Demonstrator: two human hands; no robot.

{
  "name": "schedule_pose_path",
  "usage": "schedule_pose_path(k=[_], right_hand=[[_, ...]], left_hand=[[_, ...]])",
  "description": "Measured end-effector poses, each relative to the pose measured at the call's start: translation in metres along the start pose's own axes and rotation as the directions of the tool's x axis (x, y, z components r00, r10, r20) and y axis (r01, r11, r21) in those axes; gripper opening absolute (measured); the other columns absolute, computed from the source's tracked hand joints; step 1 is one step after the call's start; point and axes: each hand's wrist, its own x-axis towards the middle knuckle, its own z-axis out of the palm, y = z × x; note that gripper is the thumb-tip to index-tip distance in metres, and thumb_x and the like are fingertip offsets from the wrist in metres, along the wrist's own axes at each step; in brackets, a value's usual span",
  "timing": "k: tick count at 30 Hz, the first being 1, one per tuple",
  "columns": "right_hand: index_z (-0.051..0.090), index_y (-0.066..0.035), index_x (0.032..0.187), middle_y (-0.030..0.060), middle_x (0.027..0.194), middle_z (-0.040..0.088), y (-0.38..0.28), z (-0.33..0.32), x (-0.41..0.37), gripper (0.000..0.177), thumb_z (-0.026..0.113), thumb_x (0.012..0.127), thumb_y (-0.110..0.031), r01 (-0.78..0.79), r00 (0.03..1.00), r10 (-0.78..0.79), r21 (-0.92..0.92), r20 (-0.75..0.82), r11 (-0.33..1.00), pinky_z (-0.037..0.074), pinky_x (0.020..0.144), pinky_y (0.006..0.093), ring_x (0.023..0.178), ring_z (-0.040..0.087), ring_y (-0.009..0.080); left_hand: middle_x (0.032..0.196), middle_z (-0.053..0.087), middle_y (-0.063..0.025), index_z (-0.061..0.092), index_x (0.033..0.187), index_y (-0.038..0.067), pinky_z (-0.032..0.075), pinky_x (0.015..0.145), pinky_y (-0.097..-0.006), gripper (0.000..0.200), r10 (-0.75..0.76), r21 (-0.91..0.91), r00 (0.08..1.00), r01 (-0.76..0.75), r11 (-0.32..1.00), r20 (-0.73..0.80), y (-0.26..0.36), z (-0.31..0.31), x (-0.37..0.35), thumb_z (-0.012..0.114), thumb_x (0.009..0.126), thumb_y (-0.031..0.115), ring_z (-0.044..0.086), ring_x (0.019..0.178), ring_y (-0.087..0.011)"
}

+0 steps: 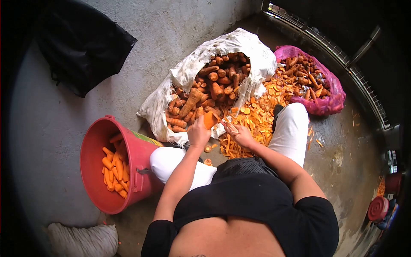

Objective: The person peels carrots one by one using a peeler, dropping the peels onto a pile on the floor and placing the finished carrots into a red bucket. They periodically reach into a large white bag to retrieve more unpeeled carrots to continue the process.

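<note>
My left hand (199, 134) is closed around a bright orange, peeled-looking carrot (210, 120), its thick end pointing up and to the right. Close beside it, my right hand (242, 135) has its fingers curled together around something slim; its kind is too small to make out. Both hands are above the edge of a large white sack (158, 107) full of unpeeled carrots (190, 103). Beneath and beyond my right hand lies a heap of orange carrot peels and cut ends (252, 124).
To the left a red bucket (143, 171) leans, holding peeled carrots (115, 169). A pink mesh sack (336, 96) of carrots lies at the back right. A black bag (85, 47) is against the wall; a pale sack (83, 240) lies at lower left. A red lid (378, 208) is far right.
</note>
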Motion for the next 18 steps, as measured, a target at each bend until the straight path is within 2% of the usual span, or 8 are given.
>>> schedule_pose_path(k=[1, 4, 7, 10, 13, 16, 18], right_hand=[[0.065, -0.004, 0.099, 0.0165, 0.076, 0.064, -0.004, -0.002, -0.001, 0.047, 0.052, 0.092, -0.048, -0.022, 1.000, 0.021, 0.021, 0.015, 1.000, 0.047, 0.066, 0.0389, 0.071, 0.061, 0.0302], [0.065, -0.002, 0.092, 0.0151, 0.071, 0.061, -0.006, -0.003, 0.001, 0.049, 0.052, 0.092, -0.049, -0.016, 1.000, 0.015, 0.041, 0.021, 0.999, 0.046, 0.063, 0.0387, 0.065, 0.058, 0.0277], [0.064, -0.001, 0.088, 0.0163, 0.070, 0.060, -0.003, -0.001, 0.000, 0.050, 0.052, 0.092, -0.050, -0.046, 0.999, 0.046, 0.017, 0.008, 0.999, 0.045, 0.062, 0.0390, 0.065, 0.058, 0.0281], [0.065, -0.004, 0.087, 0.0215, 0.075, 0.063, -0.006, -0.003, 0.001, 0.045, 0.053, 0.088, -0.048, -0.036, 0.999, 0.036, -0.021, -0.002, 0.999, 0.047, 0.066, 0.0459, 0.073, 0.062, 0.0387], [0.065, -0.004, 0.086, 0.0217, 0.074, 0.063, -0.006, -0.005, 0.000, 0.047, 0.053, 0.088, -0.050, -0.083, 0.995, 0.081, 0.027, 0.054, 0.996, 0.047, 0.067, 0.0461, 0.073, 0.061, 0.0393], [0.064, -0.003, 0.084, 0.0216, 0.073, 0.062, -0.002, 0.000, 0.002, 0.050, 0.052, 0.088, -0.052, 0.010, 1.000, -0.011, -0.025, -0.026, 1.000, 0.047, 0.066, 0.0463, 0.073, 0.061, 0.0397], [0.064, -0.003, 0.082, 0.0219, 0.072, 0.062, 0.000, 0.000, 0.002, 0.052, 0.051, 0.088, -0.053, -0.029, 1.000, 0.029, -0.001, -0.006, 1.000, 0.047, 0.066, 0.0464, 0.073, 0.061, 0.0400]], left_hand=[[0.090, 0.067, -0.0169, 0.055, 0.107, 0.010, 0.050, 0.069, -0.0474, 0.041, 0.010, 0.003, 1.000, -0.010, 1.000, -0.015, -0.002, 0.002, 0.000, 0.068, 0.068, 0.015, 0.063, 0.082, -0.0396], [0.086, 0.066, -0.0169, 0.054, 0.102, 0.009, 0.050, 0.067, -0.0467, 0.035, -0.064, -0.105, 0.995, 0.072, 0.992, 0.082, 0.007, -0.004, -0.003, 0.065, 0.069, 0.014, 0.063, 0.080, -0.0387], [0.084, 0.066, -0.0167, 0.055, 0.103, 0.010, 0.051, 0.067, -0.0469, 0.037, -0.080, -0.079, 0.994, 0.086, 0.993, 0.080, 0.005, 0.001, -0.004, 0.064, 0.068, 0.014, 0.063, 0.079, -0.0387], [0.084, 0.067, -0.0163, 0.055, 0.102, 0.009, 0.050, 0.067, -0.0472, 0.036, -0.097, -0.050, 0.989, 0.103, 0.993, 0.110, 0.006, 0.001, -0.004, 0.064, 0.067, 0.013, 0.064, 0.079, -0.0384], [0.085, 0.067, -0.0159, 0.055, 0.100, 0.009, 0.050, 0.067, -0.0478, 0.035, -0.031, -0.027, 0.999, 0.032, 0.999, 0.036, 0.001, 0.004, -0.005, 0.065, 0.068, 0.014, 0.063, 0.078, -0.0388], [0.083, 0.066, -0.0158, 0.055, 0.097, 0.009, 0.050, 0.066, -0.0482, 0.032, 0.009, -0.006, 1.000, -0.010, 1.000, -0.028, -0.002, 0.008, -0.004, 0.065, 0.068, 0.014, 0.063, 0.078, -0.0389], [0.081, 0.066, -0.0158, 0.055, 0.096, 0.009, 0.049, 0.066, -0.0483, 0.030, -0.077, -0.052, 0.996, 0.079, 0.995, 0.050, 0.003, 0.008, -0.006, 0.065, 0.068, 0.014, 0.063, 0.078, -0.0388]])
